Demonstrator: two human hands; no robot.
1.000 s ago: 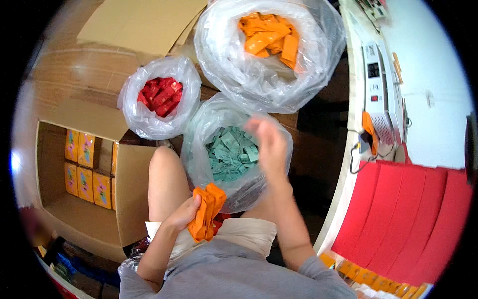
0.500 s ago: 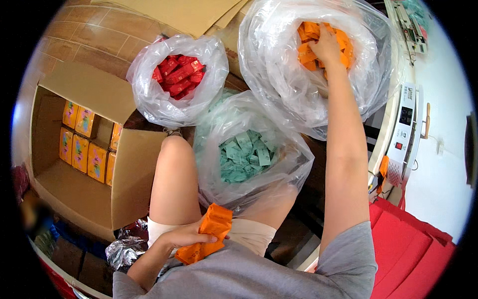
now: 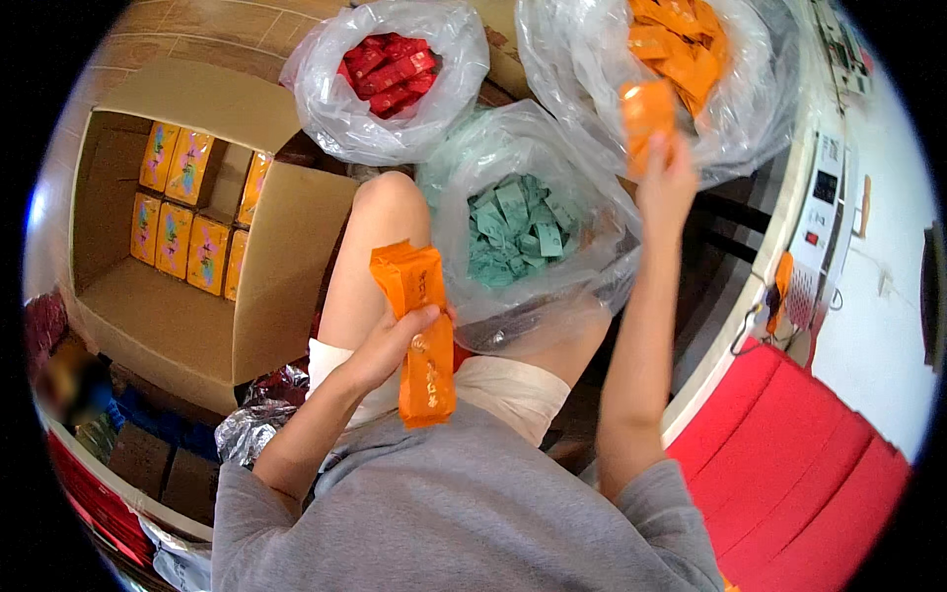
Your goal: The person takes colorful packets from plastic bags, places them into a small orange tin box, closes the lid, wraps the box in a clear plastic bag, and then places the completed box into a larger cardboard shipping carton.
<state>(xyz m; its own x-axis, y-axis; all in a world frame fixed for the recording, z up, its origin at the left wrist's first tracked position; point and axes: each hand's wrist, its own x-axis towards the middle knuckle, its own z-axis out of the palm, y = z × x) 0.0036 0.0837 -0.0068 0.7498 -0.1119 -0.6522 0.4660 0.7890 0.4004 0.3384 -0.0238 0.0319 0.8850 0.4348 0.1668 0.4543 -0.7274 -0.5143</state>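
My left hand (image 3: 395,340) is closed around long orange foil packets (image 3: 424,380), held upright over my lap. My right hand (image 3: 666,178) grips a blurred orange packet (image 3: 646,109), raised at the near edge of a large clear bag (image 3: 562,59) holding orange packets (image 3: 671,44). Between my hands and farther forward lies a clear bag (image 3: 464,148) of pale green packets (image 3: 513,232). Behind it, to the left, a third bag (image 3: 316,89) holds red packets (image 3: 390,74).
An open cardboard box (image 3: 271,286) with several yellow patterned boxes (image 3: 207,257) stands at left, above crumpled silver foil (image 3: 247,424). At right are a white machine (image 3: 814,237) with a control panel and red padded material (image 3: 779,454). Wooden-look tiles (image 3: 217,30) show behind.
My right hand went forward into the orange packets, then came back toward me holding one. My left hand has raised its packets more upright. The view has shifted, so the bags appear higher.
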